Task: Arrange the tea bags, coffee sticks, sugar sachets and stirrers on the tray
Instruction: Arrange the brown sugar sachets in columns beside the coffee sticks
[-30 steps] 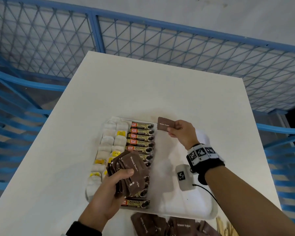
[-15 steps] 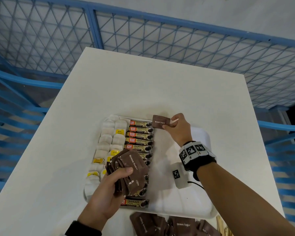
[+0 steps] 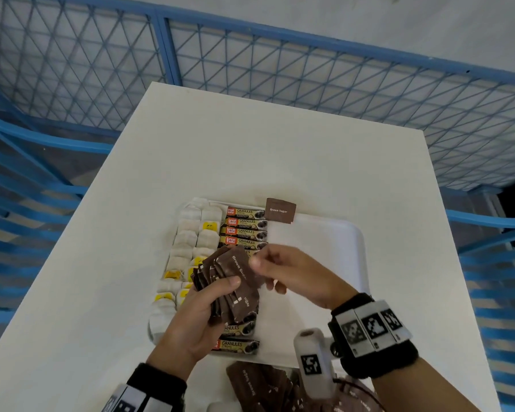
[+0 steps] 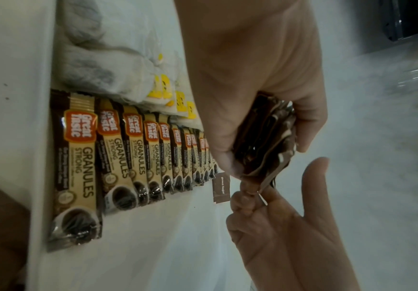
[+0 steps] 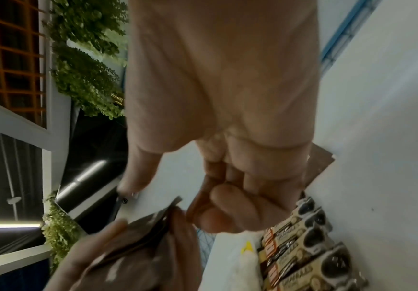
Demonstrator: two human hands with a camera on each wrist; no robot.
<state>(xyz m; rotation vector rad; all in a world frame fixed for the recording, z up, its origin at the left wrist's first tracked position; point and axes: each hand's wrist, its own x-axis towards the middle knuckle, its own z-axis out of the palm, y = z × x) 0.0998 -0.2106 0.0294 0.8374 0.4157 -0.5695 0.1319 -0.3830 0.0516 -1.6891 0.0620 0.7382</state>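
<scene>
Brown sugar sachets (image 3: 235, 288) are fanned in the left hand (image 3: 191, 319), gripped at centre frame over the tray (image 3: 333, 263). The right hand (image 3: 292, 272) pinches one corner; two may come out together, or the loose fan may spill onto the coffee sticks (image 3: 244, 227).

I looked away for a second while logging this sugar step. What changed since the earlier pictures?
The right hand let go of the single sugar sachet, leaving it at the tray's far edge beside the coffee sticks, then drew back to the stack of sachets in the left hand and pinches the next one. The left hand's grip, tea bags and coffee sticks stayed put.
</scene>
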